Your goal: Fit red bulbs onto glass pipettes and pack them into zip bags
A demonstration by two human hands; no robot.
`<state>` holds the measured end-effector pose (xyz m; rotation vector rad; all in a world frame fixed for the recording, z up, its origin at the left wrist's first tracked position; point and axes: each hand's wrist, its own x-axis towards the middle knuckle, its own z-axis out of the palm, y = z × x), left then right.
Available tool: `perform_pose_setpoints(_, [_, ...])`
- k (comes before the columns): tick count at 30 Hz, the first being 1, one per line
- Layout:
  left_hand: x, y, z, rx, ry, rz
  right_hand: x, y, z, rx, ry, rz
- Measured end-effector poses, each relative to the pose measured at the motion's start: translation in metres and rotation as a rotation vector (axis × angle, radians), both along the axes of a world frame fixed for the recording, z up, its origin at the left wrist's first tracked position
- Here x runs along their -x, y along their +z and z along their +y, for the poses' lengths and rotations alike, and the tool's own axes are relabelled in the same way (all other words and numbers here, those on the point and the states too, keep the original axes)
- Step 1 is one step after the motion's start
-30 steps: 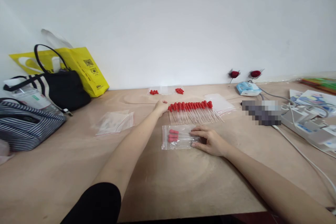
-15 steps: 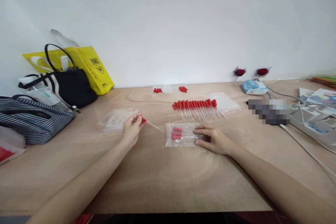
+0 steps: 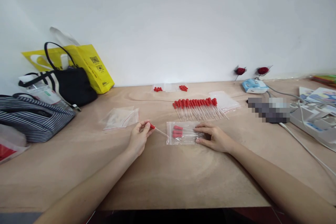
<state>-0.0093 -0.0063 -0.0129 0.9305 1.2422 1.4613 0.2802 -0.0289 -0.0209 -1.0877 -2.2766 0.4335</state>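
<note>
A glass dropper (image 3: 159, 130) with a red rubber bulb is pinched by the bulb between the thumb and fingers of my left hand (image 3: 139, 138). Its thin tip points right and reaches the left, zip end of a clear zip bag (image 3: 187, 138) lying flat on the table. Inside that bag are several red-bulbed droppers, bulbs to the left. My right hand (image 3: 216, 138) rests on the bag's right end, its thumb and fingers spread apart. Just behind the bag lies a row of red-bulbed droppers (image 3: 195, 104), side by side.
Flat zip bags (image 3: 122, 118) lie left; another stack (image 3: 226, 100) is behind the row. Small bags with red bulbs (image 3: 170, 88) lie near the wall. Handbags (image 3: 72, 85) and a yellow bag (image 3: 98, 71) stand left. A tissue pack (image 3: 254, 86) and cables (image 3: 307, 147) are right.
My left hand has moved right with the dropper, bringing its tip to the zip end of the bag. My right hand stays on the bag.
</note>
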Motion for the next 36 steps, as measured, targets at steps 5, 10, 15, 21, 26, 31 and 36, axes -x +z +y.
perform_pose_setpoints(5, [0.002, 0.005, -0.015, 0.022, -0.094, 0.163, 0.0, -0.001, 0.001, -0.007, -0.004, -0.005])
perform_pose_setpoints(10, [0.008, 0.015, -0.026, 0.064, -0.324, 0.47, 0.0, -0.003, 0.001, -0.011, -0.007, -0.002])
perform_pose_setpoints(15, [0.005, 0.017, -0.027, 0.103, -0.535, 0.567, 0.0, -0.003, 0.001, -0.013, -0.004, 0.012])
perform_pose_setpoints(21, [-0.005, 0.017, -0.021, 0.075, -0.613, 0.488, 0.0, -0.003, 0.002, -0.014, 0.006, 0.016])
perform_pose_setpoints(26, [-0.016, 0.018, -0.018, 0.077, -0.618, 0.454, 0.0, -0.004, 0.002, -0.027, -0.004, 0.018])
perform_pose_setpoints(31, [-0.024, 0.014, -0.015, -0.052, -0.699, 0.575, 0.0, -0.006, 0.002, -0.028, -0.007, 0.019])
perform_pose_setpoints(36, [-0.026, 0.006, -0.011, -0.128, -0.679, 0.7, -0.001, -0.004, 0.002, -0.003, 0.008, 0.015])
